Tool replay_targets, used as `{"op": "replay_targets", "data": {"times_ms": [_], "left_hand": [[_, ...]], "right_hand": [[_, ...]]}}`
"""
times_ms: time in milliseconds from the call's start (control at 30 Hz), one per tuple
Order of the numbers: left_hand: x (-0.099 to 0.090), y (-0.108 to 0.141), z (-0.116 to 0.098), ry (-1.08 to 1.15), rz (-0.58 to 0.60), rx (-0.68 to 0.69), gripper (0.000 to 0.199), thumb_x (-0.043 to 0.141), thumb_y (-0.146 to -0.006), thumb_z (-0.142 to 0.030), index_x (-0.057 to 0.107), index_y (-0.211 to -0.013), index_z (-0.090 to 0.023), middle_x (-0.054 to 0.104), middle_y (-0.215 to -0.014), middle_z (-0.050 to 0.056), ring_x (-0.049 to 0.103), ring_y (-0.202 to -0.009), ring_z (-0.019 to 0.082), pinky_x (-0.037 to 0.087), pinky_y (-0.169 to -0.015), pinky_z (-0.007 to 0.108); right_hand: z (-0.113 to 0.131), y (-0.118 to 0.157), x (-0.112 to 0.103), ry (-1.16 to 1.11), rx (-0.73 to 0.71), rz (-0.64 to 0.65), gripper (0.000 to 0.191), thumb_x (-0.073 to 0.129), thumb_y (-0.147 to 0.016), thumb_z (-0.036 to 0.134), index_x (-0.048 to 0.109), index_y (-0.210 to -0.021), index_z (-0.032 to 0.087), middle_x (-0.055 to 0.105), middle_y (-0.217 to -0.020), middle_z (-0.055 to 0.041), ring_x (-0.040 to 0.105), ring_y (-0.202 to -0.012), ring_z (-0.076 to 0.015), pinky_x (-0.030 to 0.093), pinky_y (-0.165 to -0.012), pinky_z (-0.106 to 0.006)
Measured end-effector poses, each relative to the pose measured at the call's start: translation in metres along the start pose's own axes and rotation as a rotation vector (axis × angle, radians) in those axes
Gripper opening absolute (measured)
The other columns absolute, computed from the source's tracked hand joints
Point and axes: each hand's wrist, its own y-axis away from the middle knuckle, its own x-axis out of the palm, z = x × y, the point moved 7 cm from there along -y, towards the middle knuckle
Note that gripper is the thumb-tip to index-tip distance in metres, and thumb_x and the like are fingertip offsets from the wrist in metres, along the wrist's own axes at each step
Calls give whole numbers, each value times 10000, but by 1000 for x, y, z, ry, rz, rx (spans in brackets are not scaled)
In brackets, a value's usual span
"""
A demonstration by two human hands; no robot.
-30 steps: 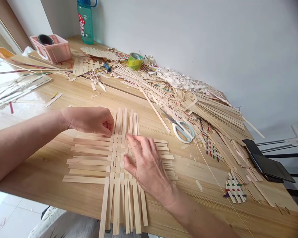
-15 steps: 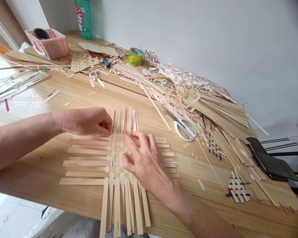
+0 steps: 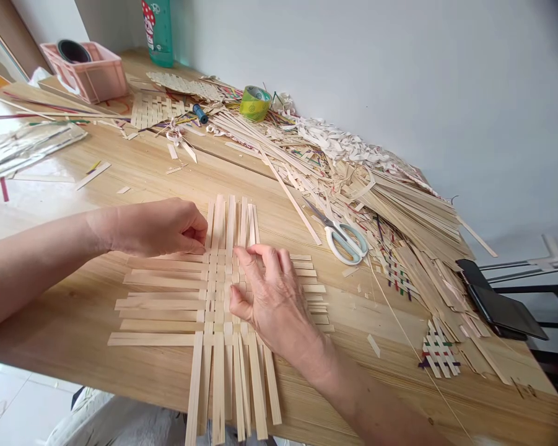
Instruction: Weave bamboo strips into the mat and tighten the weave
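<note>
A flat weave of pale wood strips lies on the table in front of me, loose strip ends fanning out on all four sides. At its upper left corner my left hand is closed, thumb and fingers pinched at the edge of a wood strip; the curled fingers partly hide the grip. My right hand rests over the right part of the weave with its fingers apart. Its index fingertip touches an upright strip near the top, and the thumb lies lower on the woven middle. The palm covers some strips.
Scissors lie to the right of the weave. Behind them spreads a heap of strips with a roll of yellow-green tape. A pink basket and teal bottle stand at the back left. A dark phone lies far right.
The right index fingertip has shifted slightly to the right along the top of the weave. The left hand stays at the same corner. The whole view has moved a little.
</note>
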Motion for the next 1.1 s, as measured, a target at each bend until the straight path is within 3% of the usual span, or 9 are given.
{"op": "replay_targets", "data": {"times_ms": [133,400,633,733,933,1100], "left_hand": [[0,0,-2,-15,14,67,163,508,-795,-182,611,-680,-130,496,-590,-48,381,-574,80,268,-550,200],[-1,4,-3,-70,3,24,147,521,-834,-148,639,-747,-154,605,-670,-42,466,-627,96,304,-590,204],[7,8,-6,-282,-290,47,120,536,-888,-221,614,-808,-177,655,-777,19,540,-678,146,320,-649,252],[12,6,-9,-251,-261,69,138,503,-905,-184,586,-796,-165,657,-773,21,530,-663,138,322,-647,251],[6,2,-6,-138,-127,-11,142,524,-861,-153,618,-755,-163,647,-710,-12,502,-618,116,320,-624,234],[4,0,-4,-98,-83,43,202,508,-857,-164,607,-682,-184,610,-643,-31,484,-580,110,316,-603,237]], "right_hand": [[0,0,-1,11,2,0,505,593,-860,291,569,-1333,116,567,-1189,-149,468,-1020,-301,478,-942,-485],[-2,1,1,-46,32,-25,528,569,-862,287,513,-1361,125,560,-1274,-147,481,-1086,-309,444,-983,-484],[-1,1,1,-33,18,-12,472,576,-860,288,564,-1304,127,569,-1268,-145,469,-1075,-307,453,-982,-489],[0,0,0,-24,6,-18,475,591,-855,285,571,-1301,124,569,-1262,-144,469,-1087,-300,455,-988,-474],[0,-1,-1,-30,-6,-32,474,580,-860,300,575,-1301,128,585,-1218,-140,471,-1063,-300,459,-973,-487],[-4,1,0,-90,25,-36,519,588,-855,302,540,-1339,121,564,-1263,-138,475,-1097,-296,440,-997,-467]]}}
